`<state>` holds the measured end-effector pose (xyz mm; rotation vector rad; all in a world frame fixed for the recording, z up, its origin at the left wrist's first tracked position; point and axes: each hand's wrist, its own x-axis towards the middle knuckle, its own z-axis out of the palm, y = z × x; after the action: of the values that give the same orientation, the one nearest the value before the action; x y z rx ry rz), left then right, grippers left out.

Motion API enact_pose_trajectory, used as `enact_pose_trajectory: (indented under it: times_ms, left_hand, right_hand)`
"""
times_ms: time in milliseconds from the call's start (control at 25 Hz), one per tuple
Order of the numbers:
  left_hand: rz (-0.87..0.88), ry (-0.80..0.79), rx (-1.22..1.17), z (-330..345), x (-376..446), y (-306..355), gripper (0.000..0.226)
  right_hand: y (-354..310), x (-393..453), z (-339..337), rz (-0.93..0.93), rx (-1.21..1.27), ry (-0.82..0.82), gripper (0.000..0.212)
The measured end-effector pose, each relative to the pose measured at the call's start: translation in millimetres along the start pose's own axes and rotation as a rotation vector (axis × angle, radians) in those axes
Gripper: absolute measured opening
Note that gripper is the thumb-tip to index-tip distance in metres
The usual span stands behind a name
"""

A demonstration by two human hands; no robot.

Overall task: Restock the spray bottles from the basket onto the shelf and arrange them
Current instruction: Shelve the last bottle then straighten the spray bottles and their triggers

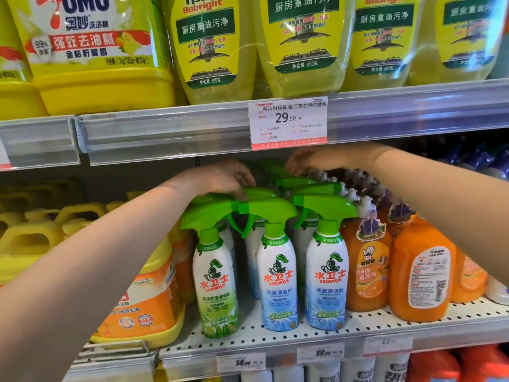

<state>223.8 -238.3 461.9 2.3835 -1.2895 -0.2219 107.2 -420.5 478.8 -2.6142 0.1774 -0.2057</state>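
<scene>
Left hand (220,176) grips a green trigger top (257,193); right hand (314,158) hovers loose-fingered over rear sprayers. Below: three "seaways" bottles (278,282); above, tag (287,121) "29.90".

Rear spray bottles (292,183) mostly hidden; right hand (316,158) fingertips obscured.

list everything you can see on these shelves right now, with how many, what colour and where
Front spray bottles: three, white with green triggers, middle shelf front; more behind, count unclear.
Orange bottles: several, right of sprays.
Yellow-capped orange jug: one, left of sprays.
Yellow jugs: several, far left.
Yellow-green pouches: at least four, top shelf.
Price tag: one, white, upper rail.
Left hand: on rear spray tops.
Right hand: above rear sprays.
</scene>
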Motion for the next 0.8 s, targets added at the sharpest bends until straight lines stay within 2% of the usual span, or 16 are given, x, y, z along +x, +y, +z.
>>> enact_pose_trajectory:
  times_ms: [80,200,320,400,560,720,800]
  left_hand:
    - [-0.006,0.007,0.072,-1.2,2.8,4.6,0.039]
    - [0.034,0.107,0.148,5.0,7.2,23.5,0.033]
    - [0.129,0.195,0.023,16.8,12.1,46.5,0.022]
    - [0.131,0.174,-0.105,23.3,15.2,56.7,0.009]
    - [0.05,0.053,-0.275,34.4,19.1,71.0,0.015]
    - [0.017,0.054,-0.247,39.2,18.8,83.0,0.007]
    - [-0.004,0.064,-0.233,40.6,20.1,86.7,0.011]
  right_hand:
    - [11.5,-7.3,-11.0,0.03,-0.107,-0.038,0.023]
    - [20.4,-24.0,-18.6,0.075,-0.196,-0.108,0.027]
    - [20.8,-33.9,-16.1,0.073,-0.304,-0.123,0.029]
    - [19.3,-34.9,-12.3,0.05,-0.349,-0.11,0.034]
    - [20.3,-36.5,-9.9,0.01,-0.332,-0.072,0.035]
    - [21.9,-33.5,-10.0,0.03,-0.381,-0.072,0.028]
    - [21.8,-31.6,-9.4,0.047,-0.382,-0.071,0.034]
